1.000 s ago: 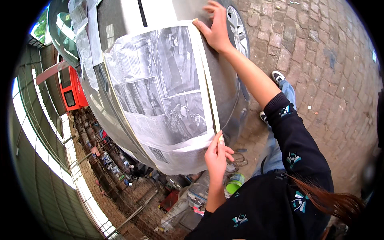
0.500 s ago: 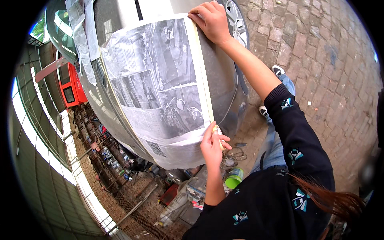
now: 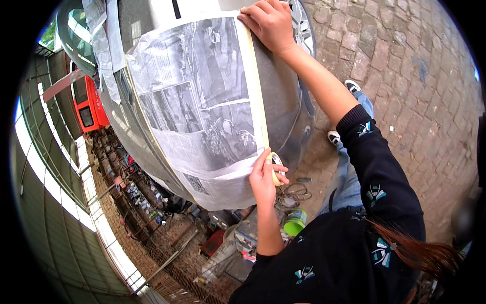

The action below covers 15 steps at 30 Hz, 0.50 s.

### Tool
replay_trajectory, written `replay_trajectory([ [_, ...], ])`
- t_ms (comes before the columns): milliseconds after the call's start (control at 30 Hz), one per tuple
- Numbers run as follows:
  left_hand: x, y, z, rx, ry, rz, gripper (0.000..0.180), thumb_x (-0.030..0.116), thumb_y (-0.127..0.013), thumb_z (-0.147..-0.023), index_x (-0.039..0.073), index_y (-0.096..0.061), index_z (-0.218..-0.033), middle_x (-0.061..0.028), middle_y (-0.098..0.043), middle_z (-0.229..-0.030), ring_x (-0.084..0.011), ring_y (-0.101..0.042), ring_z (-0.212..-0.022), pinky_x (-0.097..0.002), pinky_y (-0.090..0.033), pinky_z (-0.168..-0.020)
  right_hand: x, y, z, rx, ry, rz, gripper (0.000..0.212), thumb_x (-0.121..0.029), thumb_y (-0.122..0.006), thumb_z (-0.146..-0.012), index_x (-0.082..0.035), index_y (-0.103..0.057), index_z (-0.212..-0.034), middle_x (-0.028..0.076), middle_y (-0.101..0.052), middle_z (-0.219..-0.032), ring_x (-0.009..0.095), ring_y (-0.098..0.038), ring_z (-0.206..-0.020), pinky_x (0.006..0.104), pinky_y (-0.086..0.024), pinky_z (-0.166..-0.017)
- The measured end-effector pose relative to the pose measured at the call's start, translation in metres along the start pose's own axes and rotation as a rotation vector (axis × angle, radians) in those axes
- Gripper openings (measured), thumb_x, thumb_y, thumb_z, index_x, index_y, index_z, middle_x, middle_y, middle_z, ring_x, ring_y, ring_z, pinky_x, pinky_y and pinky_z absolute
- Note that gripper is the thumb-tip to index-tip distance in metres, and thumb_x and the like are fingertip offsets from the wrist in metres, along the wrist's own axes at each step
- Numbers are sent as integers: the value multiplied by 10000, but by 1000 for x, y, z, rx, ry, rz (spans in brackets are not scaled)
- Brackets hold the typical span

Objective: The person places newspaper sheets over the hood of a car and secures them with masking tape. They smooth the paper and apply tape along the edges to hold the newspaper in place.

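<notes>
A sheet of newspaper lies over a grey car's body panel. Along the sheet's right edge runs a strip of pale yellow masking tape. At the strip's near end my left hand grips the tape roll, with fingers partly through its ring. My right hand is at the sheet's far right corner, its thumb and fingers closed on the tape's far end. What lies under those fingertips is partly hidden.
A car wheel shows beyond my right hand. Near the car's lower end stand a green bucket and a coiled cable. Brick paving spreads to the right. A red vehicle is at the far left.
My left hand and the tape roll have shifted slightly up and left, and the roll's ring now shows more. My right hand stays at the far corner, a little higher.
</notes>
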<state>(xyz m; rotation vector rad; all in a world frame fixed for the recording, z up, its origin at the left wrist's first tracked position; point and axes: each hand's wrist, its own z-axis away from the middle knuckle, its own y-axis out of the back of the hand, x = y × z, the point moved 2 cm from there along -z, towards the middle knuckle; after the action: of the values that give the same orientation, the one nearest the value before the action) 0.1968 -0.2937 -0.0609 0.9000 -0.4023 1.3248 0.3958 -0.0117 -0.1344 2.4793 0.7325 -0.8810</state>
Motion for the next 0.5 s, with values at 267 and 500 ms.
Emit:
replay_trajectory([
  [267,4,-5,15,-101,8,22,379,149,-423,-1033,-12,-468,-1374,-166,-669,-767,-149,-596,-483,-260,-498,-479,-3,6,4,-12,-25,-47,129,-191,-724,-794,-104,-653,-857,43,-601,-812,243,-553,-822,376,-407,-756],
  [500,2,2,1,-12,-4,-11,399,197,-448,-1028,-31,-484,-1353,-166,-670,-756,-159,-590,-483,-284,-515,-490,0,1,10,6,-110,-112,220,-189,-734,-784,-95,-638,-959,45,-614,-829,244,-557,-823,379,-406,-764],
])
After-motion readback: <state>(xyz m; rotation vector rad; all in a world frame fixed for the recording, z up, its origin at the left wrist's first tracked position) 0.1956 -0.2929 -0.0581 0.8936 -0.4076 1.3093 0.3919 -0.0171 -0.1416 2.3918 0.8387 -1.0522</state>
